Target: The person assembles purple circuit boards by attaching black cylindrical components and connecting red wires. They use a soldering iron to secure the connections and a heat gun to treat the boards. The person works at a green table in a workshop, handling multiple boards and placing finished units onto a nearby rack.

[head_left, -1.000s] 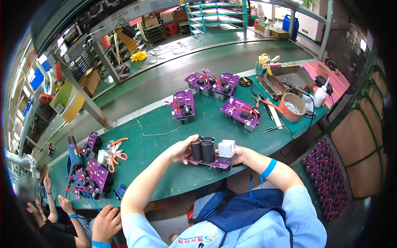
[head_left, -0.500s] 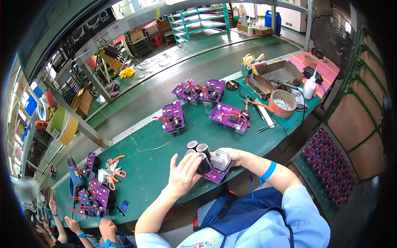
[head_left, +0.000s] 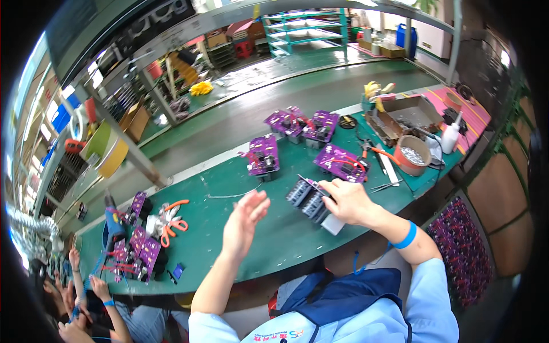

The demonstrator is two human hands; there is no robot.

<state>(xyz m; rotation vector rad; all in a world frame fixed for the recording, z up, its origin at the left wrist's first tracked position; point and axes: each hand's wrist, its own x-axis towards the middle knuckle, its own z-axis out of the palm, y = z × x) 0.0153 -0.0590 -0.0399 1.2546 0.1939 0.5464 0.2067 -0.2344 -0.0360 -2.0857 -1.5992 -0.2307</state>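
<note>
My right hand [head_left: 351, 201] grips a circuit board by its edge. The board is tipped on its side, so its black cylindrical capacitors [head_left: 309, 199] face left and a pale heat sink [head_left: 333, 224] points down toward the bench. Left of it, my left hand [head_left: 245, 222] is raised with the fingers stretched out, holding nothing and apart from the board. Beyond my hands are several purple circuit boards with red wires: one board [head_left: 263, 153] stands nearest my left hand, another board [head_left: 342, 162] lies just past my right hand.
Pliers [head_left: 380, 150], tweezers [head_left: 384, 187] and a round tub of small metal parts [head_left: 413, 153] are at right, near a white bottle [head_left: 450, 137]. Orange-handled scissors [head_left: 171, 228] and more boards [head_left: 143, 246] lie at left, by a co-worker's hand [head_left: 102, 288]. A wire [head_left: 226, 196] lies mid-bench.
My left hand has let go of the board and opened. My right hand has turned the board onto its side and moved it away from me. The view has shifted slightly.
</note>
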